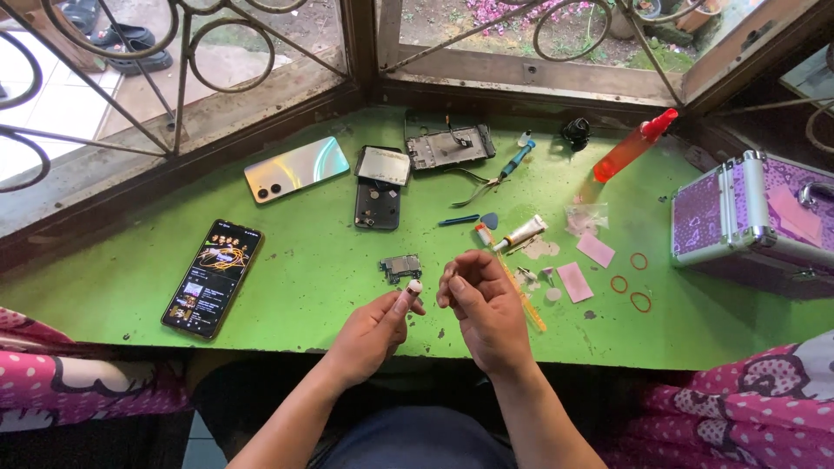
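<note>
Left hand [372, 328]: pinches a small white-tipped stick [409, 293], near centre.
Right hand [480, 306]: fingers curled together beside that tip; contents hidden.
Done, by the look: black phone body [377, 205] lies opened on the green bench [313, 287], its small grey circuit board [400, 267] out.
Left: reassembly; the silvery back cover [296, 168] lies apart, far left.

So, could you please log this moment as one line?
left hand: pinches small white-tipped piece | right hand: fingers curled, hold unclear | circuit board: on green table
</note>
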